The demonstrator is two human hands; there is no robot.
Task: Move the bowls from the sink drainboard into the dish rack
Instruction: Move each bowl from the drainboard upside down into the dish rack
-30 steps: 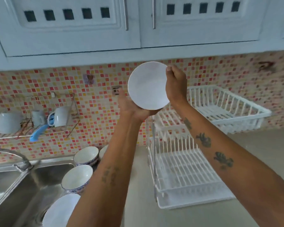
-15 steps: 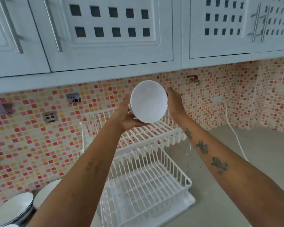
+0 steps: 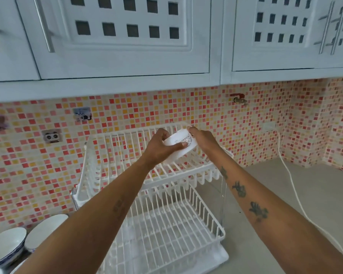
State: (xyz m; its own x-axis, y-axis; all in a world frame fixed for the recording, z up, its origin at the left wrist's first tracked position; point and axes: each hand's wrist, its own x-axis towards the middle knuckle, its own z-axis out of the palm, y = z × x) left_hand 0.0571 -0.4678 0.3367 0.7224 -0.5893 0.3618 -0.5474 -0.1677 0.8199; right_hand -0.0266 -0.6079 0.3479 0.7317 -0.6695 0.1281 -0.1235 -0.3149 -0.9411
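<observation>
I hold a white bowl (image 3: 178, 149) upside down in both hands, low over the upper tier of the white two-tier dish rack (image 3: 115, 175). My left hand (image 3: 160, 148) grips its near side, thumb laid across the base. My right hand (image 3: 202, 140) holds its right edge. The bowl's rim sits among the upper tier's wires; whether it rests on them I cannot tell. Two more white bowls with blue trim (image 3: 4, 248) (image 3: 44, 230) wait at the bottom left. The rack's lower tier (image 3: 166, 234) holds nothing.
Pale cupboards (image 3: 115, 36) hang close overhead. The mosaic tile wall stands right behind the rack. A white cable (image 3: 293, 186) runs down the wall and across the grey counter (image 3: 305, 194) to the right of the rack.
Both hands have lowered the bowl from chest height and turned it mouth-down onto the rack's upper tier. The view has swung right, away from the sink.
</observation>
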